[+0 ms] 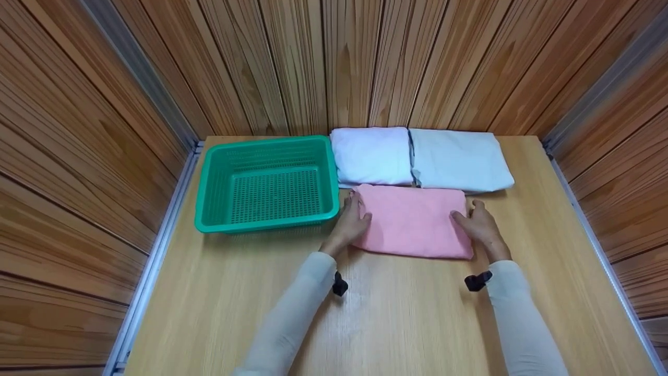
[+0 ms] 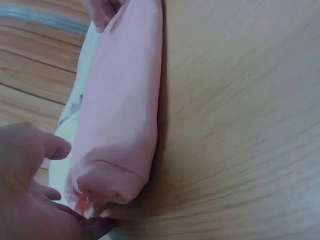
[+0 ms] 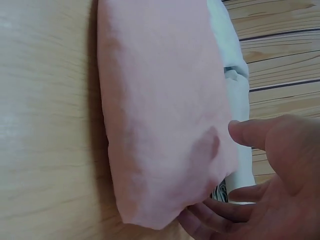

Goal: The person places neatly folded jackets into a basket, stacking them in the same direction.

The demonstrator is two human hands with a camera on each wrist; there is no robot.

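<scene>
Head view: pink cloth (image 1: 409, 222) lies longways left-right.

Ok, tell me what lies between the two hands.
The pink folded cloth lies between the left hand and the right hand; the head view shows it, as does the left wrist view.

The bottom of the head view cuts off the table's (image 1: 412, 324) near edge and both sleeves (image 1: 298, 308). Toward the table's right edge, the right hand's (image 1: 481, 227) lower fingertips are hidden behind the pink cloth (image 1: 412, 222); too little of a striped patch (image 3: 219, 192) there shows for me to name it. The basket (image 1: 216, 183) hides its own far outer side.
</scene>
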